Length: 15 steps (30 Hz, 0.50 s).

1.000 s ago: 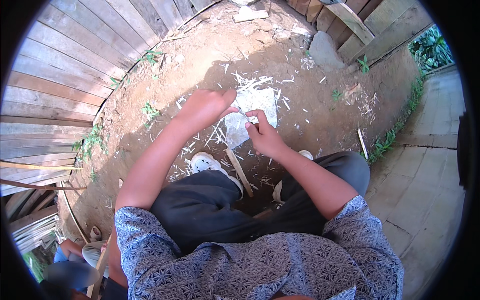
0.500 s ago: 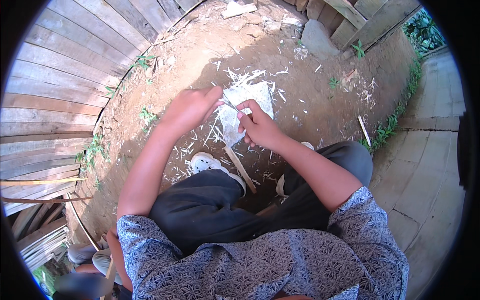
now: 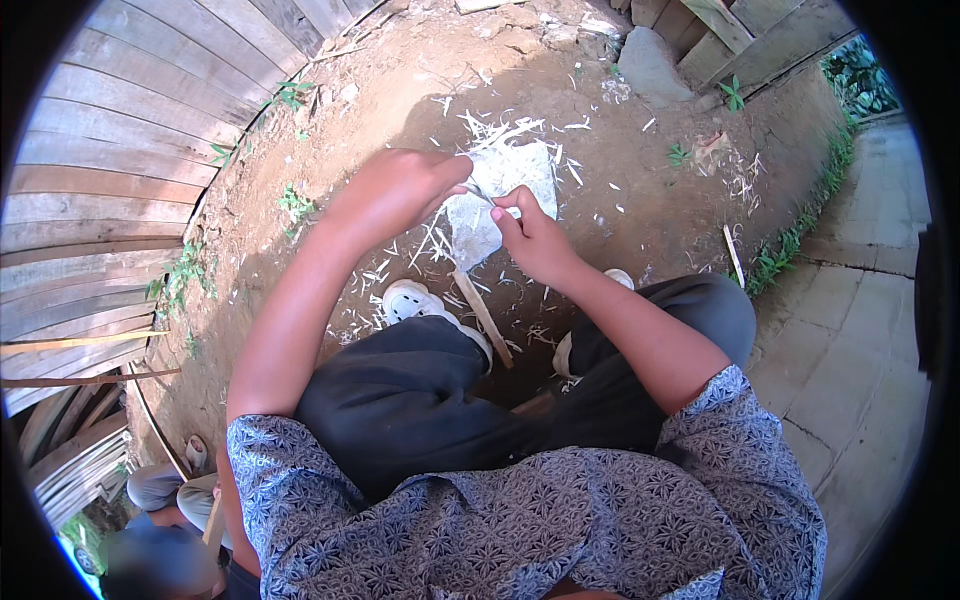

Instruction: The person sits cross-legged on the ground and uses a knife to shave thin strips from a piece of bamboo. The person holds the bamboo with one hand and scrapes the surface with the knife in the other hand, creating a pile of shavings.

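Observation:
My left hand [image 3: 400, 192] is closed, its fingers pinching one end of a thin grey blade-like piece [image 3: 481, 191]. The fingers of my right hand [image 3: 537, 238] are curled, with thumb and forefinger closed on the other end. Most of the piece is hidden by the fingers, so its exact kind does not show. Both hands are held above a pale, flat whitish slab or sheet [image 3: 478, 238] on the ground. Thin pale shavings [image 3: 505, 130] lie on its far edge and around it. A narrow wooden stick [image 3: 484, 318] extends from its near end toward my feet.
A plank wall [image 3: 110, 205] curves along the left. At the far right of the ground sits a grey rock [image 3: 650, 68]. Paving [image 3: 850, 350] runs down the right side. Another person [image 3: 165, 560] is at the lower left, near long wooden strips [image 3: 80, 380].
Both hands have shifted slightly up and to the right in the picture. My right fingers are more tightly curled around the thin piece. The other person shows more at lower left.

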{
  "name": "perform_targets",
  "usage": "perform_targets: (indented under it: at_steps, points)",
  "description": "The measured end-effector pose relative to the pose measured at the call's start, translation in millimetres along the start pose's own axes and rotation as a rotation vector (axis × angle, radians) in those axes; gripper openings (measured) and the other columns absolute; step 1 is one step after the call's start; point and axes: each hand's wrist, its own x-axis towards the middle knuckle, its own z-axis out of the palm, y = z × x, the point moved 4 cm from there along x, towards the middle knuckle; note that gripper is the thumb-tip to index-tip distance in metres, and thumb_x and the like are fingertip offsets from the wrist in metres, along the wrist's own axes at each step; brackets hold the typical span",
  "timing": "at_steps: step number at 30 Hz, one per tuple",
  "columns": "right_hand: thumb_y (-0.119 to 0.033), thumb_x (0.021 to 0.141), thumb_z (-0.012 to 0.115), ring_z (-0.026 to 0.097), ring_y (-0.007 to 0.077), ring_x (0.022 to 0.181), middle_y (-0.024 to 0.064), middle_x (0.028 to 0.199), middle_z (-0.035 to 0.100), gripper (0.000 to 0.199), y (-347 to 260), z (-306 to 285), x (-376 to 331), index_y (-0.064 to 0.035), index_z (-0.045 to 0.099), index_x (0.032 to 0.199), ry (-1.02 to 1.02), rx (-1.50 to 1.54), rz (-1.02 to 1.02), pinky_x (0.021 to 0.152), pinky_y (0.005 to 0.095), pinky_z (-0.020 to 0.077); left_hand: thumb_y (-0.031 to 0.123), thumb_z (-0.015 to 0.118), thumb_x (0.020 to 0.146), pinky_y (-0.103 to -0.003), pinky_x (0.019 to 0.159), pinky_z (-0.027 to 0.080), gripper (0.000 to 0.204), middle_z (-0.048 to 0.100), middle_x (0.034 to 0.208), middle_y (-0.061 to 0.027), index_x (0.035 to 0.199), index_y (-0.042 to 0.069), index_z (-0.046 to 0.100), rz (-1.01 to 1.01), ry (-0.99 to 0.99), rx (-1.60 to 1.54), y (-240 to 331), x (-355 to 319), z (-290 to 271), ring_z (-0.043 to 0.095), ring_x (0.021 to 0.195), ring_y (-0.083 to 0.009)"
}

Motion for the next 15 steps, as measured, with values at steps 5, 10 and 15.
perform_targets:
  at_steps: [5, 10, 15]
  points:
    - [-0.031, 0.107, 0.056, 0.055, 0.0121, 0.063, 0.0029, 0.069, 0.055, 0.027, 100.2, -8.3, 1.7, -0.0088, 0.052, 0.123, 0.116, -0.179, -0.028, 0.061, 0.0334, 0.044, 0.026, 0.064, 0.097, -0.05, 0.068, 0.053, 0.019, 0.068, 0.082, -0.0153, 0.095, 0.007, 0.059, -0.037, 0.005, -0.013, -10.3, 7.6, -0.2, 0.068, 0.079, -0.0396]
    - [-0.032, 0.105, 0.058, 0.054, 0.0156, 0.062, 0.0046, 0.068, 0.056, 0.03, 42.2, -10.4, -9.7, -0.0087, 0.053, 0.123, 0.015, -0.033, 0.203, 0.062, 0.0364, 0.0435, 0.028, 0.065, 0.097, -0.05, 0.067, 0.051, 0.022, 0.065, 0.081, -0.0162, 0.096, 0.007, 0.058, -0.083, 0.01, -0.022, -14.5, 2.6, 1.4, 0.066, 0.079, -0.0405]
    - [-0.031, 0.106, 0.056, 0.051, 0.016, 0.06, 0.0052, 0.067, 0.055, 0.029, -19.6, -3.7, -2.7, -0.0081, 0.053, 0.124, 0.024, 0.15, 0.005, 0.061, 0.0364, 0.0427, 0.023, 0.065, 0.095, -0.05, 0.068, 0.053, 0.018, 0.067, 0.082, -0.0179, 0.096, 0.006, 0.059, -0.034, 0.017, -0.049, -8.5, 7.3, 0.0, 0.068, 0.079, -0.0412]
